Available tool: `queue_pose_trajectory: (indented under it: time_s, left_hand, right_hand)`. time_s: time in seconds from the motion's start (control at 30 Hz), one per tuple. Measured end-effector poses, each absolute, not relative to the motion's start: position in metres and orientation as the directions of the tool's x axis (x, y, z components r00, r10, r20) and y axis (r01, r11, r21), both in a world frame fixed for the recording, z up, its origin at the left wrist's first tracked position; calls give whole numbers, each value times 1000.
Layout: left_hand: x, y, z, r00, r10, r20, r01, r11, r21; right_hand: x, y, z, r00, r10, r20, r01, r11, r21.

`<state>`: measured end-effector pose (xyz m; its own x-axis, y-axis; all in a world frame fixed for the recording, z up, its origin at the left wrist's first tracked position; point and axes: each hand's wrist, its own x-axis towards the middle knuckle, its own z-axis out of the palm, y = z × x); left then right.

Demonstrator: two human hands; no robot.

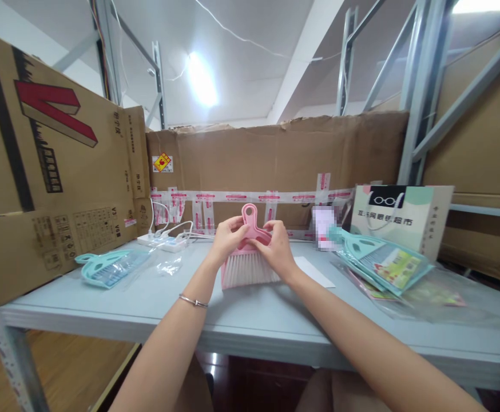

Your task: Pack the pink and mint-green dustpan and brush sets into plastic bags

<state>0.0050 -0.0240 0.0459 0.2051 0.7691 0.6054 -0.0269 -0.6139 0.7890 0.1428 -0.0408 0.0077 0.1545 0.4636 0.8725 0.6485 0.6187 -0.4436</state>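
A pink hand brush with white bristles [250, 270] stands upright at the middle of the table, its bristles pointing down. Pink plastic edges show beside the bristles, seemingly a dustpan behind the brush. My left hand [227, 237] is closed on the left side of the pink handle part, thumb in front. On the other side, my right hand [279, 247] grips the right shoulder of the same piece, with thumb and fingers bent around it. The handle's top loop with its hole [249, 210] rises between both hands.
Teal dustpan sets lie left [110, 268] and right [383, 260], the right ones on clear plastic bags. White power strips [175, 243] with cables sit at the back. A paper bag [400, 214], a white sheet [314, 272] and large cardboard boxes [250, 154] surround the table [147, 312].
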Motion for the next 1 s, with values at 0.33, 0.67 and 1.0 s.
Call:
queue_pose_trajectory:
  time_s: [0.33, 0.67, 1.0]
  left_hand:
    - [-2, -17, 45, 302, 668, 681, 126, -735, 666]
    - [2, -5, 41, 267, 601, 753, 472, -763, 442]
    - [4, -15, 45, 121, 760, 639, 157, -650, 743]
  right_hand:
    - [157, -40, 43, -91, 865, 494, 184, 502, -845]
    - [143, -22, 41, 16, 840, 543, 277, 518, -809]
    - [134, -37, 44, 36, 812, 583, 239, 559, -794]
